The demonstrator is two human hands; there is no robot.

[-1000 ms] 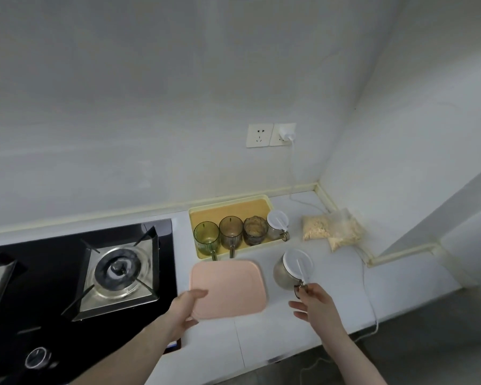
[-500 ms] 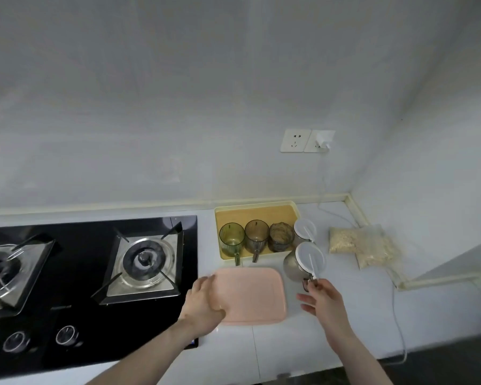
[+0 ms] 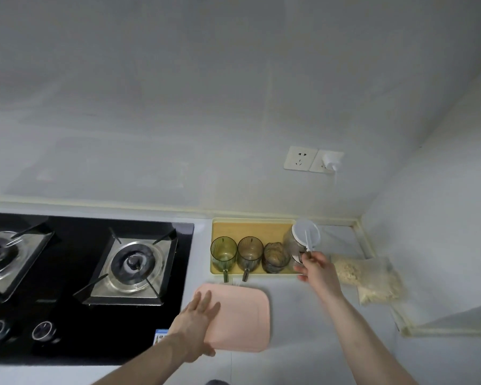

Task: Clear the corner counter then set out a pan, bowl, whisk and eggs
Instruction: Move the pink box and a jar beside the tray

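Two hands worked at once. The right hand (image 3: 315,266) pinched the handle of a lidded jar (image 3: 300,241), holding it just over the yellow tray (image 3: 250,226) beyond its fingers, probably to park it there. The left hand (image 3: 196,326) lay flat, fingers straight, steadying the pink board (image 3: 245,318).

Two hands are in view: one left hand (image 3: 197,326) and one right hand (image 3: 315,266). The counter (image 3: 303,323) carries one yellow tray (image 3: 250,227) and one pink cutting board (image 3: 239,318). Three tinted glass mugs stand in a row: one green mug (image 3: 223,252), one brown mug (image 3: 249,252) and one dark mug (image 3: 274,257). One white-lidded jar (image 3: 300,240) is visible. Two bags of grain (image 3: 370,276) lie in the corner. The gas hob (image 3: 75,279) has two burners (image 3: 135,263) and two knobs (image 3: 41,330). The wall holds two sockets (image 3: 300,158) and one plug (image 3: 331,161).
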